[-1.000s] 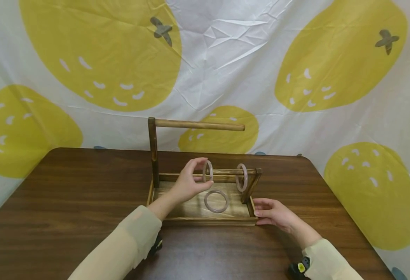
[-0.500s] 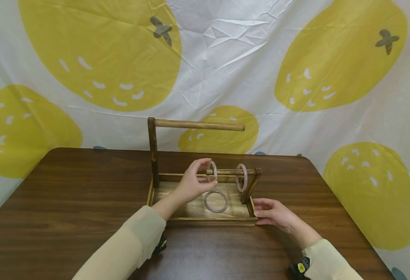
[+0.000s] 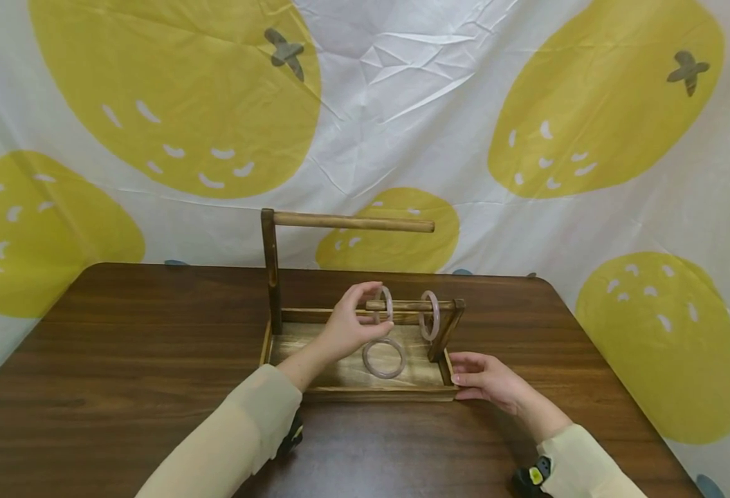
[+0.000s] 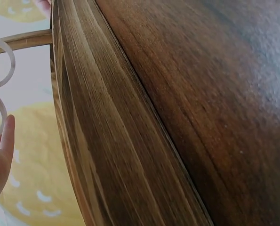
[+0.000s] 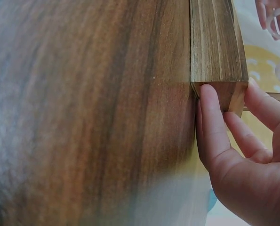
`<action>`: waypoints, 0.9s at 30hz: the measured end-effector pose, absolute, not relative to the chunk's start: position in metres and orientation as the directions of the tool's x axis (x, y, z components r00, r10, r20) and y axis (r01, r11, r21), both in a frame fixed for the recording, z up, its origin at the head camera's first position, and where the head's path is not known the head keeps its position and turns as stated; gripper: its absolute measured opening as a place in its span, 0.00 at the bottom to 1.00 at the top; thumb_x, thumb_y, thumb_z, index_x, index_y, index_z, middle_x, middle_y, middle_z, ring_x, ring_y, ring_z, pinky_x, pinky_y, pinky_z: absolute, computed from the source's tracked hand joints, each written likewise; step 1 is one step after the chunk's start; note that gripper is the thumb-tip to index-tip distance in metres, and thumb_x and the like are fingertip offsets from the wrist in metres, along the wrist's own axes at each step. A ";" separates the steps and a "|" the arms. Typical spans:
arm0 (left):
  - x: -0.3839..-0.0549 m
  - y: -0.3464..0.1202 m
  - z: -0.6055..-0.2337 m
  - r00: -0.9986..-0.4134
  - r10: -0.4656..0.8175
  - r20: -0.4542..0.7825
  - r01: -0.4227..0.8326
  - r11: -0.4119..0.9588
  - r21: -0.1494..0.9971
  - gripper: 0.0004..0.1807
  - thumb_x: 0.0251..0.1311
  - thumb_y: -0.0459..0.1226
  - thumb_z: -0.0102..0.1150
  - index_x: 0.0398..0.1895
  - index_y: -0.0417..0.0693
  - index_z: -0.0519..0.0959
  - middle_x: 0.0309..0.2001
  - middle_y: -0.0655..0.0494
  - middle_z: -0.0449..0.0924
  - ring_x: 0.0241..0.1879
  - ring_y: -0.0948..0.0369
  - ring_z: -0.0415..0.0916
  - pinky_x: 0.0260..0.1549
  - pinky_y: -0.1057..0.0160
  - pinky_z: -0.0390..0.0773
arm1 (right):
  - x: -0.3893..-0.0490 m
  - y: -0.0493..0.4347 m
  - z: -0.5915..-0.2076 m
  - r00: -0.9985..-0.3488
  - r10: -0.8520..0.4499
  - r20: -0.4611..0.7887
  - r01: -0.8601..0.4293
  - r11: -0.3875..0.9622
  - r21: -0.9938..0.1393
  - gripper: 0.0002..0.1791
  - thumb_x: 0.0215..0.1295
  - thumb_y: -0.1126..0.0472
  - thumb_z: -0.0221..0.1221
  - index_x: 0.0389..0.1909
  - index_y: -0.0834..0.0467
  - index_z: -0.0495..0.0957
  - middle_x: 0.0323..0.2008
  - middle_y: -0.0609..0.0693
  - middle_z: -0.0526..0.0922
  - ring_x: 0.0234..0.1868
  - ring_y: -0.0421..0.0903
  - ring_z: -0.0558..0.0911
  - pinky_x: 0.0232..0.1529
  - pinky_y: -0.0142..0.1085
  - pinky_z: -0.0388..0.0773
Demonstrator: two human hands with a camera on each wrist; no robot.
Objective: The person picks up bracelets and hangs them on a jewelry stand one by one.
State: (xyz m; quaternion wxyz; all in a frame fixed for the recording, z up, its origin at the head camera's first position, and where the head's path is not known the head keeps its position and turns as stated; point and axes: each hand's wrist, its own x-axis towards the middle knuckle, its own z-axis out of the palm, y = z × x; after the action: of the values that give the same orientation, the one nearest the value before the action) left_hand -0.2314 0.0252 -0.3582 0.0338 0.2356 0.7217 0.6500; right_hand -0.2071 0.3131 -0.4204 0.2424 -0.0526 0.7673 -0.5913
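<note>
My left hand (image 3: 347, 325) pinches a pale translucent bangle (image 3: 389, 301) upright between fingers and thumb. That bangle is around the free left end of the lower bar (image 3: 411, 305) of a wooden rack. Further right on the bar hangs another bangle (image 3: 430, 315). A third bangle (image 3: 385, 358) lies flat on the rack's tray (image 3: 333, 394). With its fingertips, my right hand (image 3: 495, 382) touches the tray's right end near the front corner. In the right wrist view, its fingers (image 5: 215, 122) rest against the wooden end face.
The rack's tall left post (image 3: 270, 270) carries a higher bar (image 3: 355, 222), which reaches right above the tray. A short post (image 3: 447, 332) supports the lower bar at the right. The rack stands on a dark wooden table (image 3: 153, 346) before a lemon-print cloth (image 3: 402, 104).
My left hand has moved right with its bangle, from the lower bar's free end to a little way along the bar. The right hand has stayed at the tray's corner.
</note>
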 end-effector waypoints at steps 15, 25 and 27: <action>-0.234 0.032 -0.363 -0.888 0.393 0.240 0.278 0.041 0.960 0.34 0.54 0.28 0.61 0.65 0.33 0.61 0.62 0.33 0.60 0.62 0.44 0.62 0.55 0.45 0.72 | -0.207 0.314 -0.421 -0.877 -0.369 -0.308 0.204 0.294 -0.934 0.35 0.65 0.67 0.54 0.66 0.78 0.49 0.56 0.72 0.66 0.43 0.40 0.78 0.46 0.40 0.81; -0.253 0.041 -0.394 -0.899 0.357 0.254 0.285 0.036 0.958 0.34 0.53 0.34 0.64 0.65 0.44 0.64 0.62 0.43 0.63 0.59 0.50 0.66 0.53 0.50 0.75 | -0.207 0.314 -0.422 -0.878 -0.369 -0.305 0.203 0.290 -0.935 0.35 0.65 0.67 0.54 0.66 0.78 0.49 0.55 0.71 0.68 0.43 0.41 0.79 0.46 0.40 0.81; -0.254 0.042 -0.396 -0.902 0.351 0.251 0.278 0.026 0.960 0.34 0.53 0.34 0.64 0.65 0.45 0.64 0.62 0.43 0.63 0.58 0.50 0.66 0.53 0.49 0.74 | -0.207 0.314 -0.422 -0.878 -0.369 -0.304 0.202 0.290 -0.936 0.35 0.65 0.67 0.54 0.66 0.77 0.49 0.55 0.71 0.67 0.43 0.41 0.79 0.46 0.40 0.81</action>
State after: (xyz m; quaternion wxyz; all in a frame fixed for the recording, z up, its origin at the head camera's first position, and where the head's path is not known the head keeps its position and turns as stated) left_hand -0.2536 0.0417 -0.3957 0.0277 0.2197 0.7158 0.6623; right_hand -0.2072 0.3142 -0.4223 0.2405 -0.0542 0.7661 -0.5935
